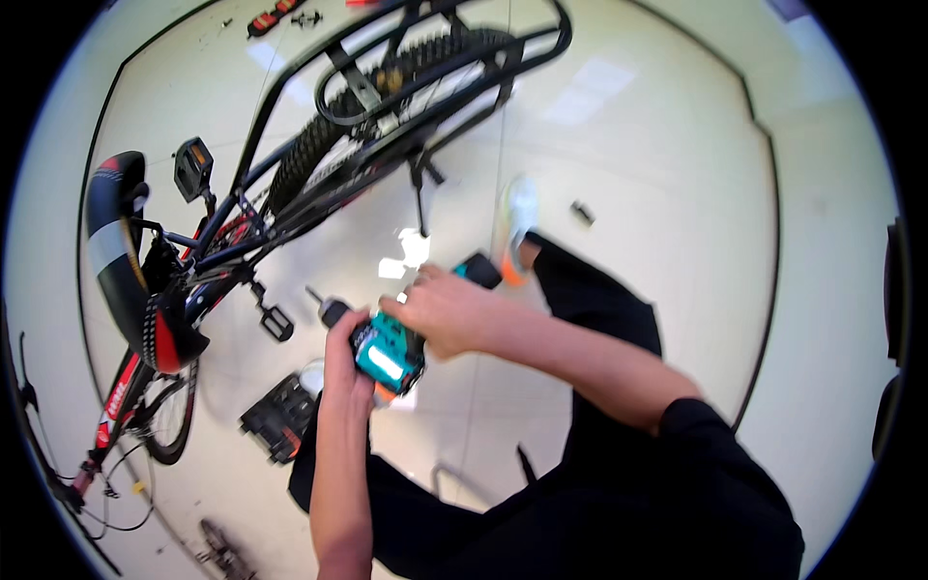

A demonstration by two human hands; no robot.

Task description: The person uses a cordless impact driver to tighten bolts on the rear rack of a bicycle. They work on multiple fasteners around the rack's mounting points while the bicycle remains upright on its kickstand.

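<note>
A teal and black cordless drill (387,353) is held in front of me, its chuck and bit pointing left toward the bicycle. My left hand (346,356) is wrapped around the front of the drill near the chuck. My right hand (443,309) grips the drill's rear and handle from above. The black and red bicycle (290,184) stands to the left, its saddle (121,251) close to the drill's tip and its rear wheel with a black rack (435,58) farther up.
A pedal (275,321) hangs just left of the drill. An open black bit case (280,416) lies on the pale tiled floor below it. My shoe (519,217) rests on the floor ahead. A small dark part (582,214) lies to the right. Tools (275,14) lie far back.
</note>
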